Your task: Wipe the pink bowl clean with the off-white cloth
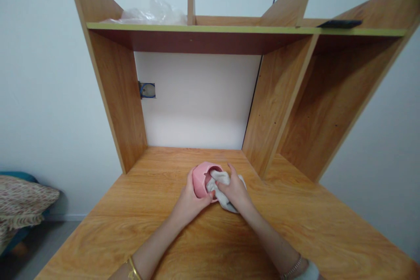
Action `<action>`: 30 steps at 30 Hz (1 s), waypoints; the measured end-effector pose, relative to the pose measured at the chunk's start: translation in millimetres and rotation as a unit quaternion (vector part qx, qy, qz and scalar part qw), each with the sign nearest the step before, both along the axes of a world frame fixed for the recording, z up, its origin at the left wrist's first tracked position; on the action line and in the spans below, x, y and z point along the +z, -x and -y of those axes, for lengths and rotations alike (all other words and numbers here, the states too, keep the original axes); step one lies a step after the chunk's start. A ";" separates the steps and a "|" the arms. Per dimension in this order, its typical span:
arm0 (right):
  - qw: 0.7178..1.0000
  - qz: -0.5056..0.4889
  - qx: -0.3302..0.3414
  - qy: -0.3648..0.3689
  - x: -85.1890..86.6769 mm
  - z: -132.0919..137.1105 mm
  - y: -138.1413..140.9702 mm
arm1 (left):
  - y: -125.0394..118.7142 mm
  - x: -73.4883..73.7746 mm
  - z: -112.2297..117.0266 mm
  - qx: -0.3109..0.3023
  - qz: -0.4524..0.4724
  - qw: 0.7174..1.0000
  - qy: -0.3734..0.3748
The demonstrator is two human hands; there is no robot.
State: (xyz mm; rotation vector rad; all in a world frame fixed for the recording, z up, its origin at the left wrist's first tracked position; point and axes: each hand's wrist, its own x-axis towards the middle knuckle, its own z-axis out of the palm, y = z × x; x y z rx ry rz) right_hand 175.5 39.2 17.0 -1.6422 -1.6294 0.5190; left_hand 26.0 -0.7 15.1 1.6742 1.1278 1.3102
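A pink pot-like container (201,178) is tilted on its side just over the desk, its round opening turned to the right. My left hand (193,197) grips it from the left, with the thumb along the lower rim. A pale grey cloth (225,192) is bunched partly inside the opening, and the rest hangs out below. My right hand (236,188) is closed on the cloth at the mouth of the container, its index finger raised. The inside of the container is mostly hidden by the cloth.
Beneath my hands spreads a wooden desk (157,223). Behind it rises a shelf unit with a long shelf (197,29), bearing a clear plastic bag (154,12) and a dark flat object (341,23). An uncovered socket box (148,90) is in the wall. Patterned fabric (26,199) lies at far left.
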 end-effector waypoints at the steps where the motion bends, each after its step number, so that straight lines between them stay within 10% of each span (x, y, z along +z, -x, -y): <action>1: 1.000 -0.011 -0.001 0.002 0.4 -0.7 -0.4 | 0.0 -0.5 -0.5 0.002 0.001 1.000 0.000; 17: 0.998 -0.014 0.054 -0.006 10.6 4.0 -14.4 | 1.9 -3.6 2.0 0.003 0.000 1.000 -0.017; 24: 0.967 0.245 0.053 -0.043 28.1 21.4 -3.1 | 4.0 -3.9 6.3 0.011 -0.050 0.999 0.013; 30: 0.966 0.240 0.067 -0.068 26.9 21.0 -5.2 | 3.5 -2.3 9.7 0.038 -0.080 0.996 0.027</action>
